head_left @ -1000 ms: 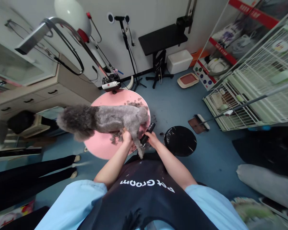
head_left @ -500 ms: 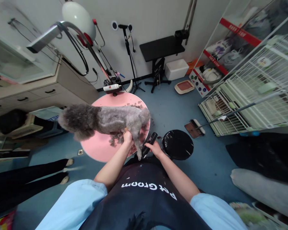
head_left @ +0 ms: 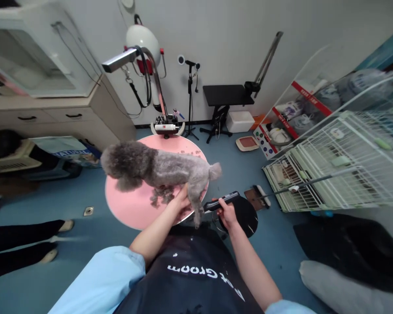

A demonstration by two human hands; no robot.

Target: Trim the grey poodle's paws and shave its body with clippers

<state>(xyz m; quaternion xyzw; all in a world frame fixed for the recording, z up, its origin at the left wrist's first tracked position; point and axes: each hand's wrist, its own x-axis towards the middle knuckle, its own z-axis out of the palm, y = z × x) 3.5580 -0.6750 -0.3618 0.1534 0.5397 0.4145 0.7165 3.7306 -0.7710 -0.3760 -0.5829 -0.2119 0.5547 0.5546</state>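
A grey curly-haired dog (head_left: 173,168) stands on a round pink grooming table (head_left: 127,209), its fluffy head to the left and its closely clipped body and tail to the right. My left hand (head_left: 182,198) grips the dog's near hind leg high up by the belly, with the fingers partly hidden behind it. In my right hand (head_left: 227,213) is a black hair clipper (head_left: 223,200), held almost level. Its blade end points left, at the lower part of that same hind leg. Loose clumps of cut fur (head_left: 162,195) lie under the belly.
A black round stool (head_left: 247,218) stands right of the table, below the clipper. Behind the table rises a grooming arm with a hanging loop (head_left: 140,96). Wire cages (head_left: 314,174) and a long-handled broom (head_left: 262,196) are at right. Another person's legs (head_left: 22,235) show at left.
My right hand has swung the clipper from steeply upright to nearly level, out to the right of the leg. The dog's tail now sticks out past the table edge. The head view has shifted.
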